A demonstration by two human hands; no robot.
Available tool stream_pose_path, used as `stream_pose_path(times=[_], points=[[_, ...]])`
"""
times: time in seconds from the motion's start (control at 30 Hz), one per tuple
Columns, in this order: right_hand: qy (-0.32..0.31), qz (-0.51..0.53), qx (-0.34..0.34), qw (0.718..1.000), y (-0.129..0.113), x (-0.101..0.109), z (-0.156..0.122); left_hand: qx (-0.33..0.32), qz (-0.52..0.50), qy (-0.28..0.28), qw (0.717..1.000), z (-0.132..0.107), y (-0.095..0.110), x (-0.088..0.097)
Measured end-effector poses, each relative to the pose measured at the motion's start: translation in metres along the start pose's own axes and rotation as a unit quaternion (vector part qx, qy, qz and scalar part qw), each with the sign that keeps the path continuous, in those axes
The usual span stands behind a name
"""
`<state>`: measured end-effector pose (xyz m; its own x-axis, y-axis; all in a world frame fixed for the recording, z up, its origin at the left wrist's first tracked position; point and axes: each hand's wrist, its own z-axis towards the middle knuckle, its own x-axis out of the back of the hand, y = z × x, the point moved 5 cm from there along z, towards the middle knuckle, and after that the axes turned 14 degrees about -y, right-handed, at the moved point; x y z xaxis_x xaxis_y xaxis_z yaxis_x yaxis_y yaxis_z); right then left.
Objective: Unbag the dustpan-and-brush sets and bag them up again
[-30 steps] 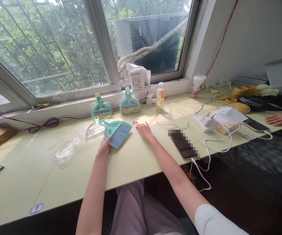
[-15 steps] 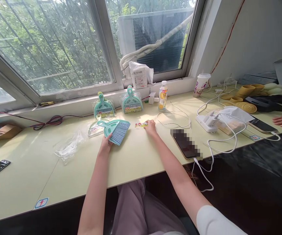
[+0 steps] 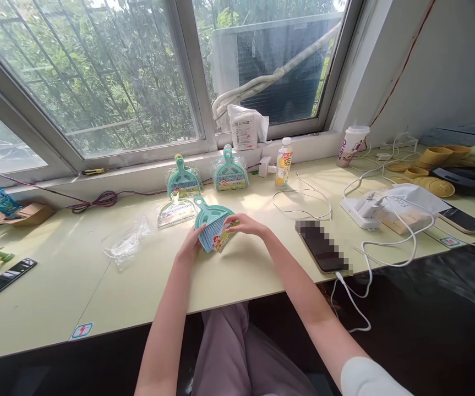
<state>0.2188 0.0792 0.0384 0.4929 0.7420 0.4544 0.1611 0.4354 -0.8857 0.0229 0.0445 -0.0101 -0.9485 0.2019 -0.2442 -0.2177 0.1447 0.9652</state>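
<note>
My left hand [image 3: 190,242] is closed on the left edge of a mint-green brush [image 3: 210,230] with blue-grey bristles, just above the table. The brush's handle points up and away from me. Between the fingers of my right hand [image 3: 246,224] is a small colourful printed label card [image 3: 220,241], tilted across the front of the bristles. Just behind and left lies a pale, dustpan-shaped piece [image 3: 175,213] with a light green rim. Two mint-green dustpan-and-brush sets in clear wrapping, a left one [image 3: 183,180] and a right one [image 3: 230,174], lean near the window sill.
Crumpled clear plastic [image 3: 127,242] lies left of my hands. A drink bottle [image 3: 284,162] and a paper-wrapped pack [image 3: 245,129] stand behind. On the right are a phone [image 3: 322,247], a power strip [image 3: 359,212], loose white cables and a cup [image 3: 351,146]. Another person's hand shows far right.
My right hand has lifted the label card off the table and brought it left onto the bristles. The brush has turned so its handle points away from me. The view has shifted slightly left.
</note>
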Motion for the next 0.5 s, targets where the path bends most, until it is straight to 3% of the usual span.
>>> stream_pose_path(times=[0.17,0.33,0.43,0.5], points=[[0.089,-0.182,-0.074,0.976,0.013,-0.005,0.008,0.002,0.067,-0.090,0.994,-0.004,0.002,-0.017],[0.161,-0.301,-0.108,0.934,0.010,-0.010,0.010,-0.033,0.092,-0.074,0.992,-0.003,0.006,-0.018],[0.283,-0.284,-0.099,0.911,0.008,-0.008,0.007,-0.035,0.074,-0.033,0.996,-0.002,0.006,-0.010],[0.350,-0.186,-0.116,0.910,0.017,-0.005,0.006,-0.038,0.067,-0.004,0.997,0.000,0.007,-0.005]])
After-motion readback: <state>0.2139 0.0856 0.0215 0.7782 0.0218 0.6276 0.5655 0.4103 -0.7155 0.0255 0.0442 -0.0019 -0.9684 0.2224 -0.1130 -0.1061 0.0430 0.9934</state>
